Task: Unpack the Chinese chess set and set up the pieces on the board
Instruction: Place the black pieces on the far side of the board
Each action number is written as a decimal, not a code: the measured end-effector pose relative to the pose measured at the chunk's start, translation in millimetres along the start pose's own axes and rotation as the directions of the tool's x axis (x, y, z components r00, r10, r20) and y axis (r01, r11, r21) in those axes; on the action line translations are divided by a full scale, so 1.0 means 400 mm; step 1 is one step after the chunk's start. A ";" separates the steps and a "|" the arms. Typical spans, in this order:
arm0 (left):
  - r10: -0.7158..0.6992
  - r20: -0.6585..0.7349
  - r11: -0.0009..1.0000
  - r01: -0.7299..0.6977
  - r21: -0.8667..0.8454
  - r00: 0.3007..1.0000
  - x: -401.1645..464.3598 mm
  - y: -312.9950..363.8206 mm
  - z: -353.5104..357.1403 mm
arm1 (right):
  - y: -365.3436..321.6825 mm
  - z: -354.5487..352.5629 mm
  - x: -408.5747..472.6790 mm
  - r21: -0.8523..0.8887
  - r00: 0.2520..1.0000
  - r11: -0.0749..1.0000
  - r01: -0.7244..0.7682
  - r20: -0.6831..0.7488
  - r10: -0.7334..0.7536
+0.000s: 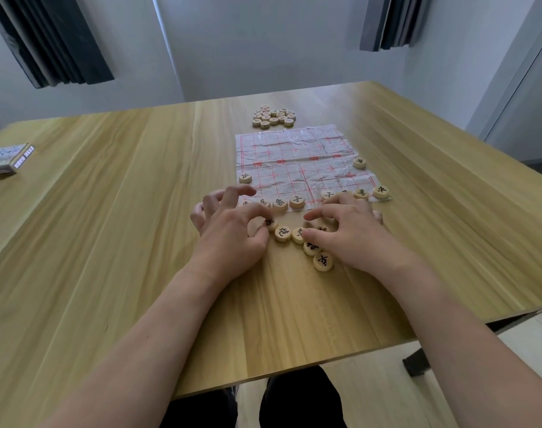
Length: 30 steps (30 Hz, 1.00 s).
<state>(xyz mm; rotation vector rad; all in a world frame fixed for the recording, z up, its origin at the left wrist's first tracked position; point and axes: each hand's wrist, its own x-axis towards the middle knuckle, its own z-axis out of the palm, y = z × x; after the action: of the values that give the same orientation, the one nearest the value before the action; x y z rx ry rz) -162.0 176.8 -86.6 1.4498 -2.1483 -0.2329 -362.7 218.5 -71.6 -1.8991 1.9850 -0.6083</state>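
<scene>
- Head view: two bare forearms are seen reaching in from 6 o'clock across the wooden table, with dark trousers glimpsed beneath the near edge.
- Left hand is held over the table just short of the board's near edge; its fingers are curled, and a round piece is pinched between thumb and fingertip at the hand's 3 o'clock side.
- Right hand is set down beside it, fingers bent over the loose pieces; a piece is touched by the thumb, but whether anything is actually gripped cannot be told.
- Between and below the hands a short curve of loose pieces is laid on the bare wood, black characters facing up.
- At 12 o'clock from the hands the crinkled paper board with its red grid is spread flat.
- Along its near edge a back row is partly filled, with a gap in the middle and several pieces hidden by the fingers.
- One piece is placed at the board's left edge, another at its right edge.
- Beyond the far edge, at 12 o'clock, a cluster of pieces is gathered, just clear of the board.
- Far off at 9 o'clock the box is left near the table's edge.
</scene>
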 end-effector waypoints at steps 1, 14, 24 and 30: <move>0.002 0.001 1.000 -0.002 0.001 1.000 -0.002 -0.002 -0.003 | -0.005 -0.003 0.004 -0.019 1.000 1.000 0.008 0.024 -0.008; 0.010 -0.011 0.999 -0.009 0.038 1.000 0.027 -0.017 -0.020 | -0.044 -0.044 0.014 0.247 0.991 0.969 0.013 0.126 -0.046; -0.101 -0.002 0.985 0.100 0.141 0.995 0.241 -0.016 -0.013 | -0.027 -0.079 0.182 0.384 0.973 0.923 0.008 -0.216 0.081; -0.109 0.046 0.980 0.100 0.171 0.993 0.315 -0.023 0.046 | 0.001 -0.099 0.276 0.334 0.940 0.936 -0.112 -0.270 0.208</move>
<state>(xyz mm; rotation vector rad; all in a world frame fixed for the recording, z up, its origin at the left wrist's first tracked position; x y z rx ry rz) -199.7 56.7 -64.2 1.6720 -2.1829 -0.1334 -389.8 111.6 -31.7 -1.5056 2.0457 -1.1490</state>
